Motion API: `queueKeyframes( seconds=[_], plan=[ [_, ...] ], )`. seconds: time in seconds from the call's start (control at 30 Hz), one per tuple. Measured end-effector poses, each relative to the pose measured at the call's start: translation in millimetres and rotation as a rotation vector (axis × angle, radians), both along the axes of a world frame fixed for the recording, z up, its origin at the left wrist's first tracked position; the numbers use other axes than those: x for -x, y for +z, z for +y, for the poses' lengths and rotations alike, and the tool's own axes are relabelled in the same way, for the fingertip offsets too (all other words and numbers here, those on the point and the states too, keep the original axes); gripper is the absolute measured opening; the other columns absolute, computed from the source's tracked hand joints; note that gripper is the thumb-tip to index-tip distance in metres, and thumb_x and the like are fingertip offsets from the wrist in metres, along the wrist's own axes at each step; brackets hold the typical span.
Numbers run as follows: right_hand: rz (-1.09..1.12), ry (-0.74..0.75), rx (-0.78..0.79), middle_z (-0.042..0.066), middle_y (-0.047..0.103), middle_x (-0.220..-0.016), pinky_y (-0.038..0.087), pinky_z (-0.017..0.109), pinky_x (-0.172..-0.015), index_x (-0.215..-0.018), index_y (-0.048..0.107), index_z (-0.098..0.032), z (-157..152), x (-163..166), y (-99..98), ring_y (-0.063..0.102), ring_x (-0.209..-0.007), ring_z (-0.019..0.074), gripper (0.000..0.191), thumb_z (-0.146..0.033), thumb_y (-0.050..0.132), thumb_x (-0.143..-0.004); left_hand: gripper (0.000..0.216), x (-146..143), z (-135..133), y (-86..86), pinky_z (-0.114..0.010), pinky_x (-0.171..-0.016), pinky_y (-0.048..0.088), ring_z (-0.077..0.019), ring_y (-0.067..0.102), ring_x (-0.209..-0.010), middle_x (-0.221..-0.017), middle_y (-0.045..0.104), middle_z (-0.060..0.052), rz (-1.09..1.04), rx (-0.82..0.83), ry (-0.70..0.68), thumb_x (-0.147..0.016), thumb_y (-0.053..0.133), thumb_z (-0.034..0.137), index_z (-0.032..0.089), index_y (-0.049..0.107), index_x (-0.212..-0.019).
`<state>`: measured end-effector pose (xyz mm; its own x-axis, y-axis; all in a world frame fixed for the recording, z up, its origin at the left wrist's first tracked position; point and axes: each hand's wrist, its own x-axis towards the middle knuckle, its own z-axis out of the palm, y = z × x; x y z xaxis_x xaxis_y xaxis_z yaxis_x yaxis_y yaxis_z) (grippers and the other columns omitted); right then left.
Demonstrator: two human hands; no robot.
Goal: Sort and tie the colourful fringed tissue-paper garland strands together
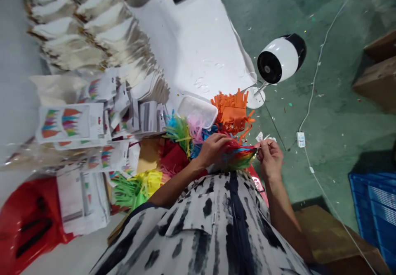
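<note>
While thin paper strips (pixel 241 153) bridge two hands, slipping and tangling look like the main risks

Toward the left edge of the table (pixel 201 39), packets (pixel 69 124) overlap in an uneven heap, so a knock could set some sliding. Green strips (pixel 125 190) and yellow strips (pixel 151 181) lie on the near side beside the left forearm (pixel 176 186), which might drag them. The left hand (pixel 213 148) lies over the bundled paper strips, fingers bent and thumb hidden; I cannot tell how firmly that grip closes. The bundle hangs between the hands by the near right corner. The right hand (pixel 269 155) pinches its right end between thumb and forefinger; a light pinch could lose single strands. Orange strips (pixel 232 114) just beyond could catch in it.

For room, the left is crowded. Past the white tray (pixel 198 109), bare surface reaches the far right edge. The right hand appears beyond that edge's line, so a dropped strand could reach the floor (pixel 287 105). Right of the edge stands a white-and-black appliance (pixel 281 58), limiting a forward swing.
</note>
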<state>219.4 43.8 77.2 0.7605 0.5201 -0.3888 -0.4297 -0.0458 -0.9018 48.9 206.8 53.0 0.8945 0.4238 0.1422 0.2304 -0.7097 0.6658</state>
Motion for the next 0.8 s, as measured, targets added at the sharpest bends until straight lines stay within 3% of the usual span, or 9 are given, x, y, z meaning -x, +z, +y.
queueKeyframes(
  seconds=[0.1,0.2,0.3,0.47,0.57,0.63,0.7,0.8],
  plan=[
    [0.001,0.015,0.013,-0.004,0.065,-0.070,0.017,0.023,-0.042,-0.086,0.062,-0.021,1,-2,-0.6,0.027,-0.044,0.0043,0.035,-0.050,0.082,-0.086,0.027,40,22,-0.6,-0.038,-0.096,0.053,-0.0218,0.066,-0.109,-0.114,0.073,-0.011,0.138,-0.177,-0.048,-0.106,0.047,0.015,0.019,0.072,-0.116],
    [-0.012,0.024,0.015,-0.004,0.066,-0.072,0.019,0.023,-0.043,-0.086,0.061,-0.022,7,2,-0.5,0.027,-0.045,0.0046,0.034,-0.051,0.079,-0.089,0.019,67,38,-1.0,-0.037,-0.093,0.051,-0.0225,0.065,-0.110,-0.112,0.074,-0.008,0.194,-0.216,-0.195,-0.101,0.057,0.014,0.022,0.074,-0.105],
    [-0.030,0.042,0.021,-0.004,0.067,-0.073,0.020,0.023,-0.044,-0.088,0.061,-0.022,11,8,-1.0,0.029,-0.045,0.0052,0.032,-0.050,0.077,-0.090,0.019,75,42,-4.9,-0.039,-0.093,0.049,-0.0261,0.063,-0.116,-0.120,0.073,-0.009,0.252,-0.257,-0.254,-0.095,0.067,0.011,0.022,0.074,-0.108],
    [-0.048,0.077,0.054,-0.004,0.066,-0.071,0.020,0.024,-0.044,-0.089,0.061,-0.022,10,11,0.8,0.030,-0.045,0.0060,0.032,-0.050,0.077,-0.089,0.015,65,46,-8.6,-0.042,-0.096,0.049,-0.0280,0.062,-0.114,-0.115,0.072,-0.011,0.286,-0.282,-0.166,-0.091,0.070,0.007,0.020,0.075,-0.098],
    [-0.068,0.094,0.076,-0.005,0.063,-0.069,0.021,0.024,-0.045,-0.088,0.060,-0.023,9,11,4.6,0.031,-0.046,0.0065,0.032,-0.050,0.077,-0.089,0.010,59,62,9.4,-0.043,-0.099,0.049,-0.0266,0.063,-0.113,-0.113,0.074,-0.010,0.236,-0.280,-0.042,-0.097,0.068,0.016,0.022,0.076,-0.095],
    [-0.085,0.110,0.087,-0.006,0.061,-0.068,0.022,0.024,-0.045,-0.088,0.060,-0.023,10,12,7.2,0.032,-0.047,0.0071,0.031,-0.050,0.076,-0.090,0.012,54,75,31.1,-0.043,-0.098,0.050,-0.0255,0.065,-0.109,-0.110,0.075,-0.010,0.122,-0.194,0.119,-0.100,0.066,0.027,0.022,0.076,-0.096],
    [-0.104,0.132,0.093,-0.006,0.060,-0.067,0.024,0.024,-0.046,-0.089,0.060,-0.023,13,14,9.4,0.034,-0.048,0.0080,0.031,-0.051,0.075,-0.090,0.018,47,85,54.3,-0.036,-0.088,0.054,-0.0218,0.069,-0.097,-0.104,0.076,-0.007,-0.076,0.093,0.313,-0.100,0.066,0.036,0.021,0.075,-0.101],
    [-0.139,0.164,0.089,-0.006,0.055,-0.066,0.026,0.025,-0.048,-0.089,0.061,-0.023,22,20,12.5,0.036,-0.051,0.0093,0.033,-0.053,0.075,-0.090,0.023,24,82,75.3,-0.026,-0.066,0.052,-0.0158,0.069,-0.075,-0.093,0.078,-0.003,-0.181,0.532,0.363,-0.097,0.068,0.041,0.019,0.076,-0.102]
  ],
)
